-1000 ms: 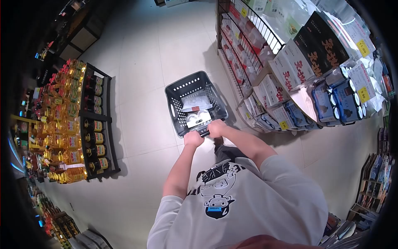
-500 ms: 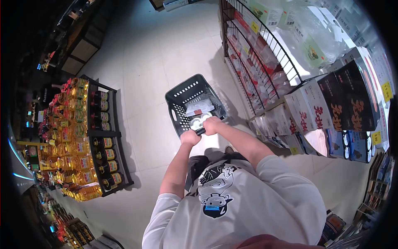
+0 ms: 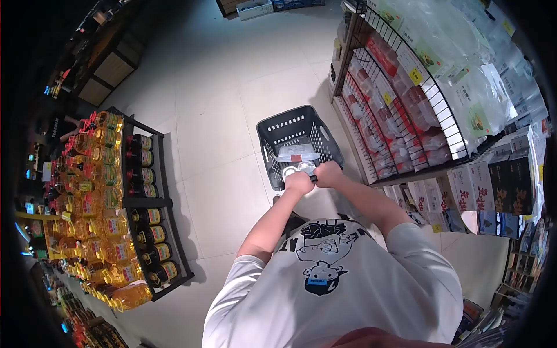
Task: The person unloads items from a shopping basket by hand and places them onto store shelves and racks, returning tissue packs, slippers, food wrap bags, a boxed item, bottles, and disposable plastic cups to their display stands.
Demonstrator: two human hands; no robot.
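Observation:
A dark grey plastic basket with holes in its walls stands before me at the middle of the view. My left hand is closed around the left part of the basket's handle. Close beside it, my right hand grips the right part of the same handle. Inside the basket lies a clear plastic pack with a reddish-brown label. White round items sit nearer to me in the basket, partly hidden by my hands.
Yellow oil bottles and dark bottles fill a rack at left. At right stand a wire shelf of bagged goods and boxes. Pale floor tiles run between them. A white crate is at the top.
The basket and both hands have shifted right in the view. The wire shelf fills more of the right side, and the boxes there sit lower. Both hands have kept their grip.

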